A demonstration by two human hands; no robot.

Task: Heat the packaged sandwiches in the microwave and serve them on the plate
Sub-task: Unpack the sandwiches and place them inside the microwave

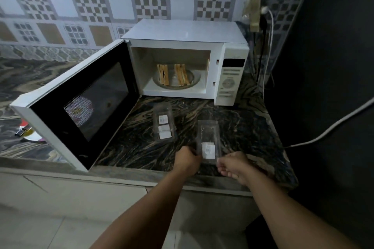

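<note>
The white microwave [202, 32] stands on the dark marbled counter with its door [81, 103] swung wide open to the left. Inside, two sandwiches [163, 74] [182, 74] stand upright on the glass turntable [194, 79]. Two empty clear plastic packages lie on the counter in front: one [164, 123] near the microwave, the other [208, 141] closer to me. My left hand [187, 160] grips the near package's left edge. My right hand [234, 164] hovers at its right corner with fingers loosely curled; contact is unclear. A plate shows only dimly through the door's mesh window.
A white cable [327, 127] runs along the black wall on the right, and another hangs from a wall socket [255, 4] behind the microwave. Small coloured items [26, 131] lie on the counter left of the door. The counter's front edge [121, 168] is close to me.
</note>
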